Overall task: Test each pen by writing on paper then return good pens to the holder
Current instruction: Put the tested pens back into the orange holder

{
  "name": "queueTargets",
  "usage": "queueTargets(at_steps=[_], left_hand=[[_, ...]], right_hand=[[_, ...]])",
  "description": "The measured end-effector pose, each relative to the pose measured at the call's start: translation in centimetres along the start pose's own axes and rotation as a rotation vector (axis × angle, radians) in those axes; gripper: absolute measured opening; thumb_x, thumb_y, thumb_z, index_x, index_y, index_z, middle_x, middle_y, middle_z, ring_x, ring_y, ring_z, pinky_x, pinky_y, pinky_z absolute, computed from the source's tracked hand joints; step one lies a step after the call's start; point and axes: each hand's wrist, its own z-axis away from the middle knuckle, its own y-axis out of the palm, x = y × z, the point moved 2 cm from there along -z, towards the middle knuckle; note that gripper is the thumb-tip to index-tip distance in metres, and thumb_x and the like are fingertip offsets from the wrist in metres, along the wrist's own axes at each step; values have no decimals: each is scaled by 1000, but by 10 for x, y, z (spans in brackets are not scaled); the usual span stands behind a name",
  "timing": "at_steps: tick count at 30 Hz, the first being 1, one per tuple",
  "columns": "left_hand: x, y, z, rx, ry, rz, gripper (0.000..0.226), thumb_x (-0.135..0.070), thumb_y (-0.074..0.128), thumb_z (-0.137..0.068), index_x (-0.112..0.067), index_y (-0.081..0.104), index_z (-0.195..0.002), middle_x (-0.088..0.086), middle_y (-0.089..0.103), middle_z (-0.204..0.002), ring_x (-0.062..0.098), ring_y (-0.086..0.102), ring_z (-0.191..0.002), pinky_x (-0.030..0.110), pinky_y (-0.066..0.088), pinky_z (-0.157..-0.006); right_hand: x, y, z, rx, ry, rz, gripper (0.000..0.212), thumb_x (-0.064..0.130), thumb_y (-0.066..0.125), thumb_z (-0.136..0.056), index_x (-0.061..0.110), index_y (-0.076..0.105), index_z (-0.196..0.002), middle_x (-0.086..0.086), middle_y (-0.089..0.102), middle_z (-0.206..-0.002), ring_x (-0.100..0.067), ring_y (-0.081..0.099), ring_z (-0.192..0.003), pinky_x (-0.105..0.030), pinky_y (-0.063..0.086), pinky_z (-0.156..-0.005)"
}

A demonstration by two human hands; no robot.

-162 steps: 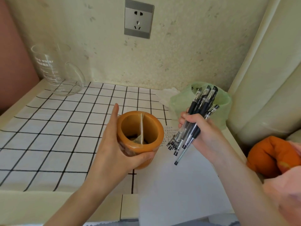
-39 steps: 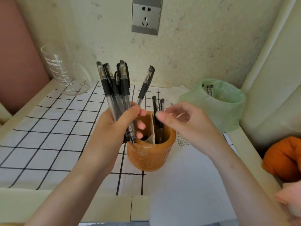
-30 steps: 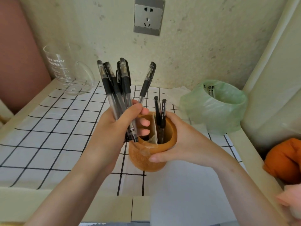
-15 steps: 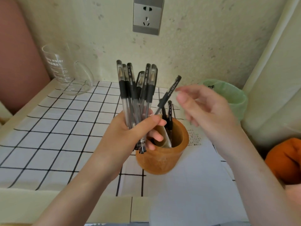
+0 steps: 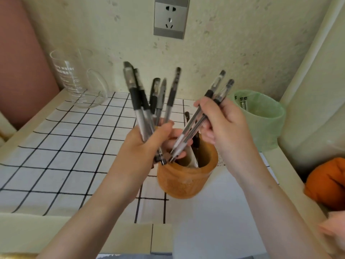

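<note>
My left hand [image 5: 147, 143] grips a bunch of several black-capped gel pens [image 5: 139, 103], caps up, just left of the brown wooden pen holder [image 5: 184, 182]. My right hand [image 5: 225, 126] pinches two pens [image 5: 211, 103] that slant down-left, their tips over the holder's mouth beside my left fingers. Dark pens [image 5: 187, 116] stand inside the holder behind a divider. White paper [image 5: 220, 212] lies under and right of the holder, with small writing marks [image 5: 221, 162] by it.
A green-lined bin [image 5: 261, 120] with some pens inside stands at the right rear. A glass measuring jug [image 5: 74, 81] sits at the back left on the checked cloth [image 5: 65, 146]. An orange cloth item [image 5: 328, 182] lies at the right edge. A wall socket [image 5: 170, 17] is above.
My right hand was open half a second ago; it now holds two pens taken from the left-hand bunch and tilts them toward the holder. The holder has shifted slightly right since a second ago.
</note>
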Motion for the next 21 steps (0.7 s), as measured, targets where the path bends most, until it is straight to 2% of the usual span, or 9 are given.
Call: queueTargets(at_steps=[2, 4, 6, 9, 10, 13, 15, 17, 21], left_hand=[[1, -3, -2, -69, -10, 29, 15, -18, 47, -90, -17, 62, -87, 1, 75, -79, 12, 71, -74, 19, 56, -59], [2, -4, -3, -110, 8, 43, 15, -17, 47, -90, -15, 62, -89, 3, 75, -82, 12, 71, -79, 19, 56, -61], [5, -5, -3, -179, 34, 25, 16, -18, 49, -91, -14, 64, -90, 3, 72, -79, 13, 69, -77, 23, 57, -65], [10, -9, -5, -234, 44, -62, 16, -25, 52, -90, -22, 68, -90, -4, 60, -67, 12, 59, -65, 35, 49, -74], [10, -9, -6, -229, 44, -70, 17, -26, 52, -90, -23, 69, -90, -6, 59, -67, 11, 57, -66, 37, 47, -76], [10, -7, -7, -193, 50, -71, 20, -25, 52, -90, -17, 70, -90, -4, 64, -71, 10, 59, -72, 27, 51, -77], [10, -5, -6, -163, 69, -91, 22, -22, 50, -91, -12, 69, -86, -3, 64, -68, 9, 59, -69, 18, 51, -67], [10, -3, -5, -140, 89, -95, 23, -21, 49, -92, -10, 68, -88, -3, 65, -66, 8, 60, -65, 16, 50, -62], [5, 1, -3, -47, 96, -84, 24, -22, 49, -90, -7, 67, -91, -3, 65, -64, 7, 59, -60, 15, 48, -57]], right_hand=[[3, -8, -3, -79, -46, 9, 16, 17, 48, -97, 7, 55, -87, 8, 39, -50, -5, 31, -39, -17, 26, -39], [6, -10, -4, -125, -136, 85, 15, 18, 49, -98, 14, 53, -84, 13, 42, -47, -2, 35, -40, -13, 28, -42], [6, -5, -2, -75, -180, 213, 16, 20, 50, -97, 19, 52, -82, 15, 47, -48, -2, 42, -43, -11, 32, -45], [-2, 7, 4, 110, -131, 467, 13, 26, 54, -94, 18, 59, -86, 4, 58, -63, -9, 52, -52, -15, 39, -47], [-5, 10, 5, 154, -120, 533, 15, 29, 56, -93, 17, 61, -86, 3, 56, -62, -10, 51, -52, -16, 39, -47], [-8, 10, 5, 104, -135, 613, 21, 40, 62, -87, 20, 62, -87, 8, 47, -54, -1, 45, -48, -11, 35, -47], [-5, 5, 3, -3, -161, 588, 25, 43, 63, -86, 23, 61, -100, 7, 49, -56, -1, 47, -50, -9, 36, -50], [0, 4, 4, -73, -204, 468, 22, 38, 61, -89, 21, 61, -102, 7, 45, -53, -5, 43, -47, -12, 33, -48], [7, 12, 10, -11, -173, 258, 23, 37, 59, -89, 15, 65, -92, 2, 44, -53, -3, 43, -46, -13, 37, -48]])
